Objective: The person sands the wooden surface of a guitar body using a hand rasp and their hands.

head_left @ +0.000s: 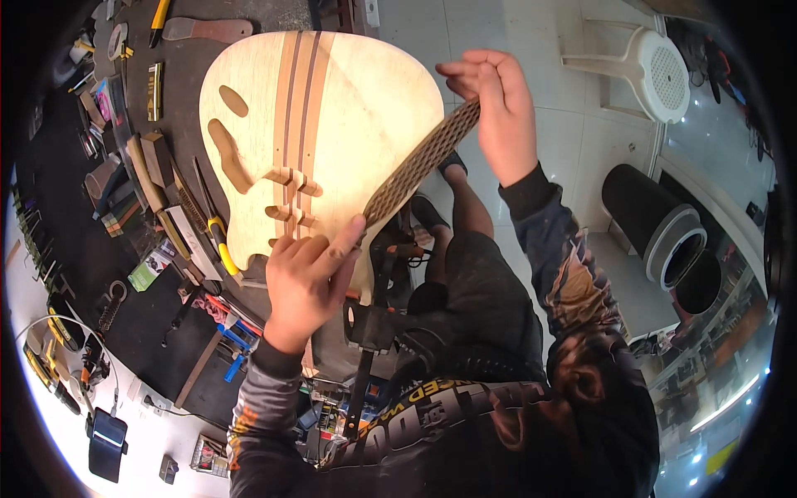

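Observation:
A pale wooden guitar body (374, 100) lies on the bench, with darker stripes down its middle and several routed cavities. Across its right edge slants a long saw rasp (423, 158) with an open lattice of teeth. My right hand (504, 116) is closed on the rasp's far end, beyond the body's edge. At the near end, my left hand (305, 286) grips the rasp's tip with its fingers, over the wood by the cavities. The rasp's underside and where it touches the wood are hidden.
A black clamp (369, 328) stands by the bench edge near my waist. Left of the body lie a yellow-handled tool (222, 245), wood pieces and other hand tools. A white stool (660, 75) and a black cylindrical bin (652, 216) stand on the tiled floor at right.

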`<state>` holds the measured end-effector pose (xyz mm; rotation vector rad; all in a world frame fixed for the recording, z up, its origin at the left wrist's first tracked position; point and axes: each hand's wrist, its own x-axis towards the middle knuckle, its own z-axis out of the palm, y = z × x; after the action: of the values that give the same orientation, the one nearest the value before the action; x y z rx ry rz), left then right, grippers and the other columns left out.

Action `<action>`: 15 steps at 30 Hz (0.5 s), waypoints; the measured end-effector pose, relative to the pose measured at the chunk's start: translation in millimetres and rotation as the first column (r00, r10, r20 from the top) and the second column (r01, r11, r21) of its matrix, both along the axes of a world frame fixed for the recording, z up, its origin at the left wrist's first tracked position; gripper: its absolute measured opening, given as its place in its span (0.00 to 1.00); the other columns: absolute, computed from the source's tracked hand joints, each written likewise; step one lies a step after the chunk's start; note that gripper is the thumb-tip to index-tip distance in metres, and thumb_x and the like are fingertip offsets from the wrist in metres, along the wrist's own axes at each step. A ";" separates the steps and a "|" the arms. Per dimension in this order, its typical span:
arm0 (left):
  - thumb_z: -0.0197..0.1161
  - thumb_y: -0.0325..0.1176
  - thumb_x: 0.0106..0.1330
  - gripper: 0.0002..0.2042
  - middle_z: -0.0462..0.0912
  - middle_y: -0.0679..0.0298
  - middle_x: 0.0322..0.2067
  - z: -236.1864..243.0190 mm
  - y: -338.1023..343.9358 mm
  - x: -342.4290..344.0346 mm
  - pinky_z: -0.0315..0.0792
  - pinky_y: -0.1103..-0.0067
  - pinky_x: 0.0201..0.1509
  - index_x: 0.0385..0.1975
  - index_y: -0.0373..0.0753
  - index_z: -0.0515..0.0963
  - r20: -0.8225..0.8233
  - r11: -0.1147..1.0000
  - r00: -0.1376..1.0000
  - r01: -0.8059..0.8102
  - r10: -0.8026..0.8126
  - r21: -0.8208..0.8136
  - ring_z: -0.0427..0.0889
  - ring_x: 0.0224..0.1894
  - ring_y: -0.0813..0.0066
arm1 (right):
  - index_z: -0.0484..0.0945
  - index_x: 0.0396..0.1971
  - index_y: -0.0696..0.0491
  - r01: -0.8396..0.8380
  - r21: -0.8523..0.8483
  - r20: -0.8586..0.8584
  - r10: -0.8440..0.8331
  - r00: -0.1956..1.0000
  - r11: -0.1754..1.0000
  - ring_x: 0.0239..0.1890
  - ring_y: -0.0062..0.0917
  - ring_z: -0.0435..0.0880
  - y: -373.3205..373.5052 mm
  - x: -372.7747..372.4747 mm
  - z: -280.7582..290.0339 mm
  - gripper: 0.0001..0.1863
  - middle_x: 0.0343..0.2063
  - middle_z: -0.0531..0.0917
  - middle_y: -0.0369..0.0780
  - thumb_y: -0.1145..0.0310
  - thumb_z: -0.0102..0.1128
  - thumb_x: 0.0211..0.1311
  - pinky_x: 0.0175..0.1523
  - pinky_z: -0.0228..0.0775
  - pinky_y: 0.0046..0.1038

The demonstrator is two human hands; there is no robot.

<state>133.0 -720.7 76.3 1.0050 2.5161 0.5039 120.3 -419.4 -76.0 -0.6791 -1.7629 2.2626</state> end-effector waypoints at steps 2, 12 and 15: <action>0.78 0.28 0.66 0.27 0.78 0.64 0.23 -5.4 10.1 -11.8 0.68 0.67 0.34 0.67 0.47 0.88 -0.025 1.000 1.000 -0.003 0.003 0.010 0.75 0.23 0.63 | 0.74 0.61 0.61 0.005 0.042 -0.040 -0.004 0.999 0.999 0.54 0.35 0.93 15.1 -15.5 -7.4 0.17 0.51 0.92 0.50 0.67 0.37 0.94 0.65 0.86 0.36; 0.77 0.28 0.67 0.27 0.75 0.64 0.20 -5.0 18.0 -10.5 0.69 0.68 0.34 0.68 0.48 0.88 -0.062 0.996 0.994 -0.085 0.085 0.009 0.75 0.22 0.63 | 0.73 0.65 0.60 -0.134 0.089 -0.006 0.136 0.991 0.987 0.61 0.36 0.91 27.6 -43.0 -3.9 0.18 0.59 0.90 0.53 0.64 0.39 0.95 0.71 0.81 0.37; 0.78 0.29 0.66 0.28 0.74 0.67 0.21 -6.5 6.0 -0.4 0.67 0.69 0.33 0.69 0.51 0.87 -0.032 0.996 0.996 -0.088 0.088 0.020 0.74 0.21 0.66 | 0.75 0.62 0.59 -0.118 0.072 -0.010 0.119 0.993 0.990 0.55 0.32 0.92 10.0 -17.6 2.5 0.17 0.55 0.91 0.48 0.65 0.39 0.94 0.67 0.83 0.35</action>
<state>132.6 -714.7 69.8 0.9189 2.5982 0.5416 102.8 -409.4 -73.5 -0.5579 -1.9151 2.2597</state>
